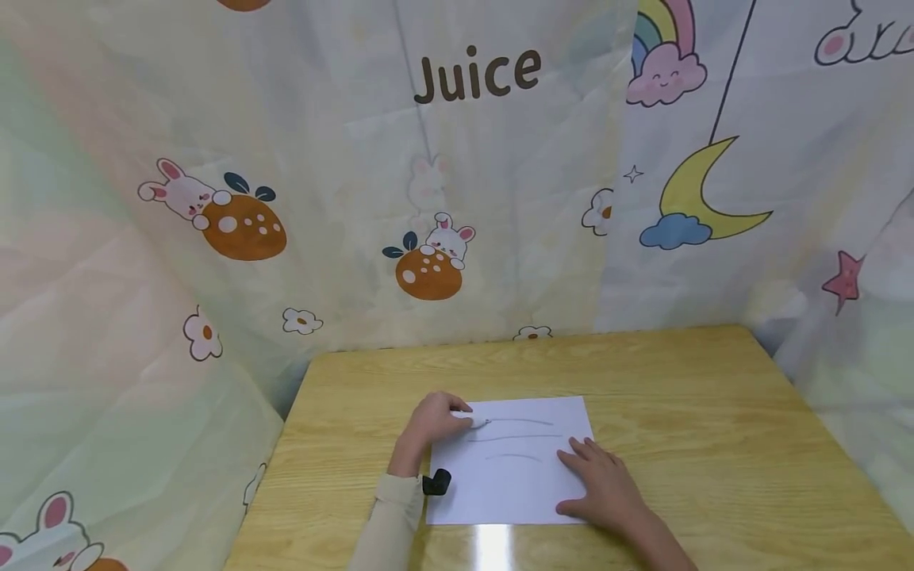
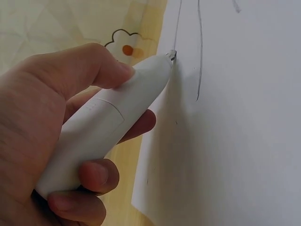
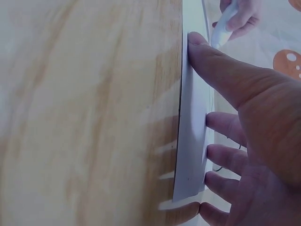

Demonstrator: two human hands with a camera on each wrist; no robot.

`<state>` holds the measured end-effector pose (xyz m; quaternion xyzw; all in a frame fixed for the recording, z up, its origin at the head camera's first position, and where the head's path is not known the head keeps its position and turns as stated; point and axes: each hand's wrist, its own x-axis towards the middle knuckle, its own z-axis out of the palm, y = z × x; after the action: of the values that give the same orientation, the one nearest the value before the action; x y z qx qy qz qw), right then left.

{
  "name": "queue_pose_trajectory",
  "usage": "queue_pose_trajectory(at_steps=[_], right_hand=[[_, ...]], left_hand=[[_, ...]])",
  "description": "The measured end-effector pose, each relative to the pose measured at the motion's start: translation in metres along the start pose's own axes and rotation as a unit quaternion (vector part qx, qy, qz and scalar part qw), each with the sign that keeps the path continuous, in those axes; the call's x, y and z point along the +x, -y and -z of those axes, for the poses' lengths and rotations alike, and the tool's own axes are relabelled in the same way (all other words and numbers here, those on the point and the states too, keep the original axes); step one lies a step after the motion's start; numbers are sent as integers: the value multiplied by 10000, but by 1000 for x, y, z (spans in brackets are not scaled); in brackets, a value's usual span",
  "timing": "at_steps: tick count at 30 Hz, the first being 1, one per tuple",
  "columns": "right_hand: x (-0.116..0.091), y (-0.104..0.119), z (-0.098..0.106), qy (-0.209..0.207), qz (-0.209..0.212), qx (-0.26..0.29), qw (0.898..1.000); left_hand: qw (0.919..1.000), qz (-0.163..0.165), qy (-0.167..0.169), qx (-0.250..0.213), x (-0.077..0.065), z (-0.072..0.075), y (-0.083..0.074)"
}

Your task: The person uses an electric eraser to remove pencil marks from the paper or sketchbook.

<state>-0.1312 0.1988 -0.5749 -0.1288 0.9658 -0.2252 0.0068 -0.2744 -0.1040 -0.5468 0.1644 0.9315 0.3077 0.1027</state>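
Observation:
My left hand [image 1: 434,418] grips a chunky white electric eraser [image 2: 124,101], the thumb on its upper side and the other fingers curled beneath. Its narrow metal tip [image 2: 171,55] is at the end of a thin grey line near the far left part of a white sheet of paper [image 1: 500,496]. Two more curved grey lines [image 1: 514,438] run across the sheet below that one. On the right edge of the paper rests my right hand [image 1: 605,485], fingers spread and fingertips on the sheet. The right wrist view shows its thumb [image 3: 221,66] along the near edge.
The paper lies on a light wooden table [image 1: 685,412]. A patterned cloth backdrop [image 1: 343,198] with rabbits and flowers hangs behind the table and along both sides. By the left sleeve [image 1: 394,507], a small black object [image 1: 437,482] overlaps the sheet.

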Motion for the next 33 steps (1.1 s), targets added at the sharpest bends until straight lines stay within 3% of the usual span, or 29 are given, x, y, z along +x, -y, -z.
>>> queue_pose_trajectory(at_steps=[10,16,20,26,33], right_hand=[[-2,0,3,-16,36,-43,10000],[-5,0,3,123,16,40,9999],[-2,0,3,-6,0,43,10000],[-1,1,3,86,16,86,9999],[-2,0,2,-47,38,8,10000]], left_hand=[[9999,-10,-141,-63,-4,-4,-2],[10000,53,-26,-32,-5,-6,0],[9998,84,-181,-2,-2,-4,1],[9999,-67,29,-83,4,-1,-1],[10000,5,-53,-59,6,0,0]])
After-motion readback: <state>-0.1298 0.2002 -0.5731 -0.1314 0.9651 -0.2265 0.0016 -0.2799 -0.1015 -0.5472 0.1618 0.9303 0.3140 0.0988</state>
